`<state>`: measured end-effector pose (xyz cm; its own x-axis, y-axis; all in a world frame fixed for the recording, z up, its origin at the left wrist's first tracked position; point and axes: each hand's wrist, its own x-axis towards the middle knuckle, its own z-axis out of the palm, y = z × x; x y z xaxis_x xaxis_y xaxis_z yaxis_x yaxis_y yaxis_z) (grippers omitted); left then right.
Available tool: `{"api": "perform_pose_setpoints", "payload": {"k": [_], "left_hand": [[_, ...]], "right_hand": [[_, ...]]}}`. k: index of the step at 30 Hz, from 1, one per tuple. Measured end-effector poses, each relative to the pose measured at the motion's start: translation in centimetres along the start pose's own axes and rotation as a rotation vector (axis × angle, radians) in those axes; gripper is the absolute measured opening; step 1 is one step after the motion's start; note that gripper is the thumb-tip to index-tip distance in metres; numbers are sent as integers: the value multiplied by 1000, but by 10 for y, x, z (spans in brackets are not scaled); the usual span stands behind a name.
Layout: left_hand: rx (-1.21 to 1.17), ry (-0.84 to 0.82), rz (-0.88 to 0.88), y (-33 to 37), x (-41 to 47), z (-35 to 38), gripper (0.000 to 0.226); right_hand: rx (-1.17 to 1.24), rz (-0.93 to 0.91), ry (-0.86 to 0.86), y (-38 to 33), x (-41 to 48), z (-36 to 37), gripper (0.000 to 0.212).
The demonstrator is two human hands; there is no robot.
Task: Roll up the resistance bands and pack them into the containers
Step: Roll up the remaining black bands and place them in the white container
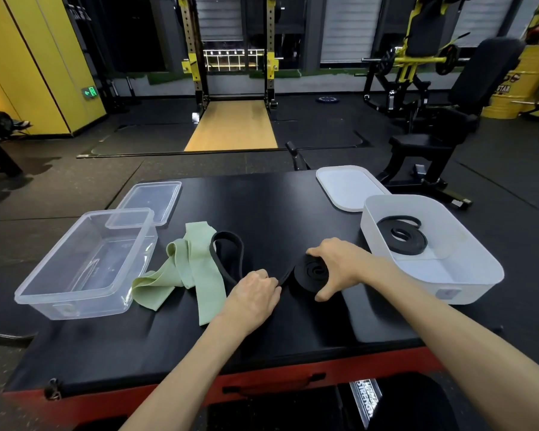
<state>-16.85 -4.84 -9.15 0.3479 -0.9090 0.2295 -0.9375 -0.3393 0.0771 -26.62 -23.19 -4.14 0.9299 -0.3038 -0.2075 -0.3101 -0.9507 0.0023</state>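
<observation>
a: how are the fingers set?
b: the right hand (339,265) has its fingers (316,251) and thumb curled round the black coil (311,272), which lies flat on the worktop (277,200). the left hand (252,293) pinches the tail just beside it.
a: and to roll it well?
b: i'd keep the tail taut and flat, turn the coil tight, and let the loose loop (227,244) by the green band (199,265) feed in untwisted. then it should fit the white container (492,269), next to the rolled band (402,237) lying there.
</observation>
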Motion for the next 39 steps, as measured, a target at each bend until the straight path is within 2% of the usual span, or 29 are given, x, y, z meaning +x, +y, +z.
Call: {"api": "perform_pose_setpoints", "payload": {"k": [4, 6, 9, 12, 15, 16, 18, 20, 22, 26, 33, 39], "left_hand": [[0, -44, -50, 7, 4, -2, 35], [8, -79, -64, 11, 9, -2, 35], [31, -56, -42, 21, 8, -8, 36], [58, -41, -18, 26, 10, -13, 20], [23, -33, -99, 28, 9, -10, 29], [7, 16, -103, 28, 10, -6, 30], [1, 40, -96, 27, 9, -11, 24], [-7, -4, -140, 22, 13, -5, 25], [37, -70, -128, 17, 17, -3, 29], [102, -69, -94, 13, 21, 2, 30], [138, -121, -64, 10, 25, 13, 19], [221, -198, 5, 10, 26, 15, 18]], "right_hand": [[29, 66, 71, -1, -5, 6, 83], [35, 99, 100, -2, -8, 8, 76], [54, 147, 120, -5, -10, 7, 68], [70, 183, 135, -10, -12, 6, 65], [118, 229, 159, -16, -12, 7, 62], [123, 244, 167, -18, -11, 7, 61], [140, 279, 184, -21, -11, 9, 62], [159, 311, 204, -21, -12, 12, 63], [162, 322, 213, -20, -11, 14, 64], [177, 326, 228, -18, -9, 21, 68], [188, 336, 236, -16, -12, 20, 67], [190, 343, 243, -16, -11, 11, 65]]}}
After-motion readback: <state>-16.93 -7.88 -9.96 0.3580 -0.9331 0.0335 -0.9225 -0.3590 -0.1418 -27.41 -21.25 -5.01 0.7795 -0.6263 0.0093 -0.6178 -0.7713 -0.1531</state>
